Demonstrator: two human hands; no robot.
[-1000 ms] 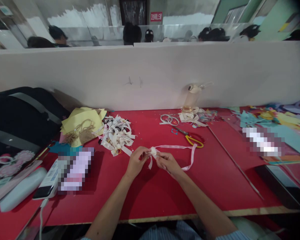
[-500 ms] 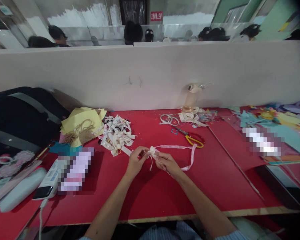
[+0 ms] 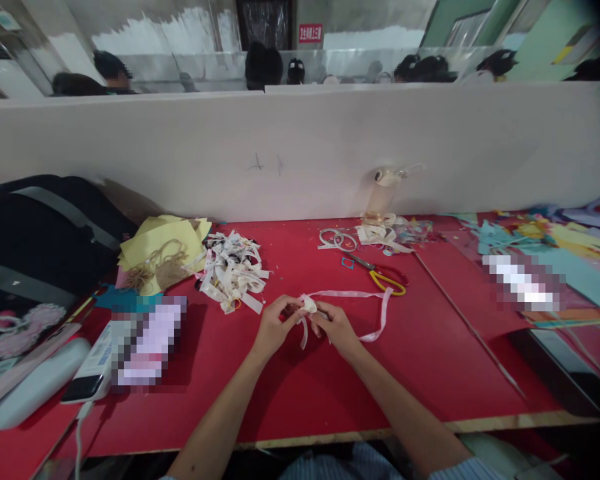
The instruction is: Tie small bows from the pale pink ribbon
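A small cream ribbon knot or flower (image 3: 309, 305) is held between my two hands, just above the red table. My left hand (image 3: 279, 321) pinches its left side with thumb and fingers. From the right, my right hand (image 3: 336, 327) grips it, the fingertips partly hidden behind it. A short loose ribbon end hangs below the knot. The long pink ribbon (image 3: 383, 313) runs out from it and loops over the table to the right. Beyond my hands lie scissors with yellow handles (image 3: 387, 283).
A heap of pale ribbon pieces (image 3: 233, 267) lies to the left, beside yellow paper with twine (image 3: 165, 250). A bottle (image 3: 383, 197) stands against the white partition (image 3: 190, 153). A thin stick (image 3: 470, 327) and coloured scraps (image 3: 520, 233) lie right. A power bank (image 3: 91, 373) sits left.
The cream ribbon piece has turned and shifted slightly right and down between my fingers. My hands stay close together around it, and the loose end hangs a little lower.
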